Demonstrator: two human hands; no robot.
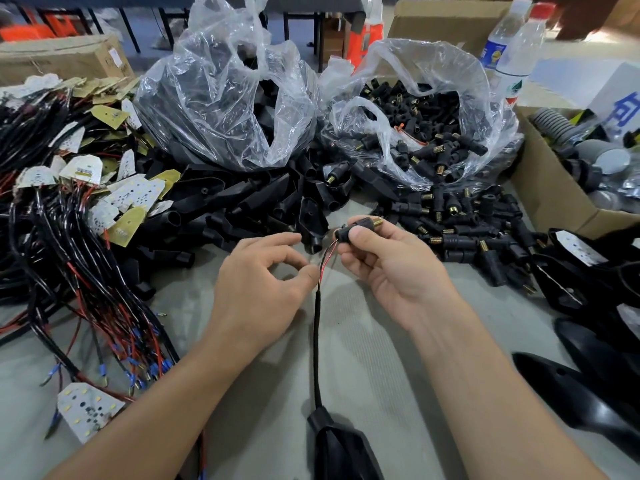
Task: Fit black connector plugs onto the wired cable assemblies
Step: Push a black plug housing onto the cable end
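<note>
Right hand (388, 268) pinching plug (360, 230), wires (327, 252) perhaps threaded, plug pile (460, 223) behind

assembly workshop, bagged plugs (415, 133), wire bundles (69, 237)

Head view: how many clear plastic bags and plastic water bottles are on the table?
Clear plastic bags: 2
Plastic water bottles: 2
Total: 4

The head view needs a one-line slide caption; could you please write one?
Right hand holds a black connector plug at the red and black wires of a cable, left hand beside them.
</note>
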